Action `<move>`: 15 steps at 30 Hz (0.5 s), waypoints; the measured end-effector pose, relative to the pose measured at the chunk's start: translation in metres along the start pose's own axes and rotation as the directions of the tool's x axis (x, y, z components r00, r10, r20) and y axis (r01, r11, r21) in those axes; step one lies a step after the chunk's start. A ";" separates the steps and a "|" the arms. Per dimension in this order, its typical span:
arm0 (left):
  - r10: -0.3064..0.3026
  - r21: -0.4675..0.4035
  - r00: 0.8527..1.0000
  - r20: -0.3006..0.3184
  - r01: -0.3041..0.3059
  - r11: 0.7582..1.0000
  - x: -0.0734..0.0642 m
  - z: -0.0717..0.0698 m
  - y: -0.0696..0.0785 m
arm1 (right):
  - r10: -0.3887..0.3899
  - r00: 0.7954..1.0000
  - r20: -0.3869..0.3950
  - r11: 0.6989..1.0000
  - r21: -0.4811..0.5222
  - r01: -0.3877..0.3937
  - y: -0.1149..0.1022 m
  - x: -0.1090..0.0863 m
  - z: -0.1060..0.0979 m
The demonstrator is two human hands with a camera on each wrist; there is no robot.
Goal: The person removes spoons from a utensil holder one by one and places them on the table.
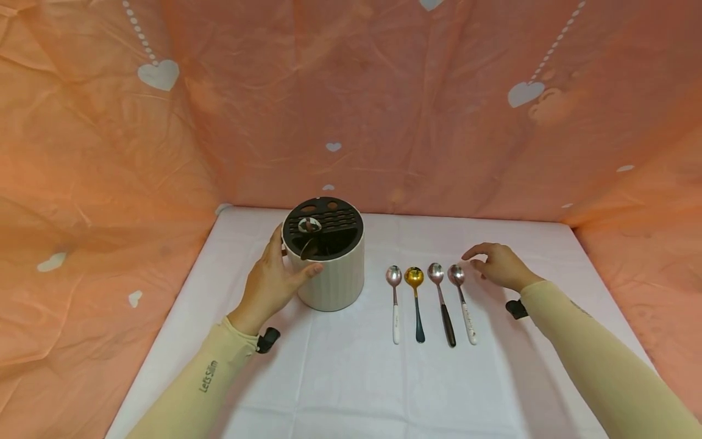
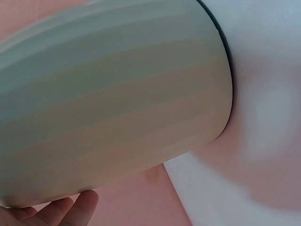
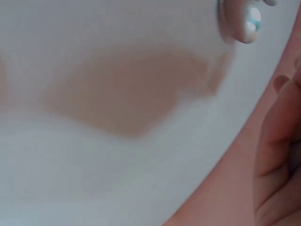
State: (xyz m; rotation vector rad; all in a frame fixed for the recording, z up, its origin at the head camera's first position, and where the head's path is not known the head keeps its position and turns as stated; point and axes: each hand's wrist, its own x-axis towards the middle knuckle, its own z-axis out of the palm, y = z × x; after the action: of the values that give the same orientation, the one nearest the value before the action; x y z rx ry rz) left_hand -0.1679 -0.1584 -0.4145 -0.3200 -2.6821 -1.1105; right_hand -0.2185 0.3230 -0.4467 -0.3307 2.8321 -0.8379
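My left hand [image 1: 272, 283] grips the left side of a utensil holder [image 1: 336, 281], a pale ribbed cylinder with a slotted black lid [image 1: 342, 241]. The thumb lies across its front near the rim; in the left wrist view, fingertips [image 2: 84, 202] rest along its wall. A dark, spoon-shaped piece [image 1: 309, 249] shows at the lid's front opening. Several spoons lie in a row with bowls toward the back: a white-handled one [image 1: 395, 299], a gold-bowled one [image 1: 415, 286], a black-handled one [image 1: 443, 305] and a patterned white-handled one [image 1: 463, 299]. My right hand [image 1: 501, 265] hovers beside the last one, fingers loosely bent, holding nothing.
A white cloth [image 1: 351, 378] covers the table. Orange-pink sheeting [image 1: 384, 122] with pale hearts hangs behind it and along both sides. The spoons lie right of the holder.
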 end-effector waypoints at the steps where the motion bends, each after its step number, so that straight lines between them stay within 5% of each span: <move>1: -0.001 -0.001 1.000 0.002 0.001 1.000 0.000 0.000 0.000 | -0.005 1.000 -0.002 1.000 -0.002 0.005 -0.002 -0.001 -0.002; 15: 0.005 -0.010 1.000 0.007 -0.005 1.000 0.001 -0.001 -0.001 | -0.099 0.994 -0.040 0.995 -0.022 0.099 -0.046 -0.008 -0.017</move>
State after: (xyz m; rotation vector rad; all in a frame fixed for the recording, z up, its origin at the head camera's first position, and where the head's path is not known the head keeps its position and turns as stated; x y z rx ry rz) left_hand -0.1688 -0.1599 -0.4140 -0.3326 -2.6817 -1.1239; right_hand -0.2074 0.2964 -0.4064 -0.4657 2.8839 -0.8449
